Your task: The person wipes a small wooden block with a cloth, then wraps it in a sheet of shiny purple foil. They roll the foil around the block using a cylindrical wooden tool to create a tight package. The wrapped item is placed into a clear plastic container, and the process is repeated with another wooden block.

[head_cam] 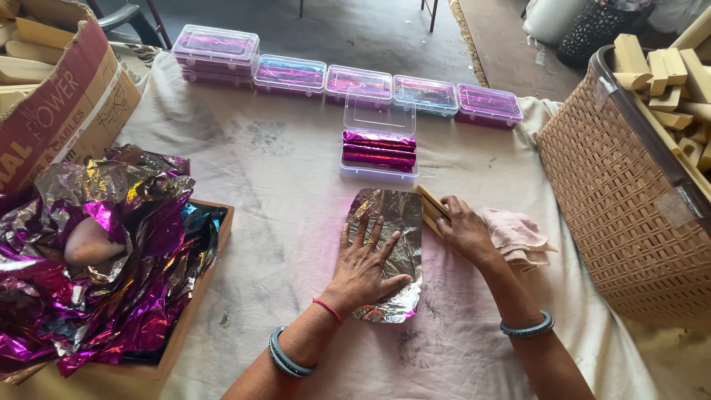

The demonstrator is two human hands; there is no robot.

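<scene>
A crinkled silver foil sheet [389, 215] lies flat on the white cloth [296, 185] in front of me. My left hand [363, 267] presses down on it, fingers spread. My right hand [463, 230] grips a pale wooden block [428, 201] at the sheet's right edge. Just beyond stands an open clear plastic box [379, 172] holding three magenta foil-wrapped sticks [378, 150], its lid tipped up at the back.
Several closed clear boxes [355, 81] of wrapped sticks line the far edge. A wooden tray [189, 311] of crumpled purple and silver foil [96, 244] sits left, a cardboard carton [70, 96] behind it. A woven basket [622, 192] of wooden blocks stands right; a pink rag [518, 233] lies beside my right hand.
</scene>
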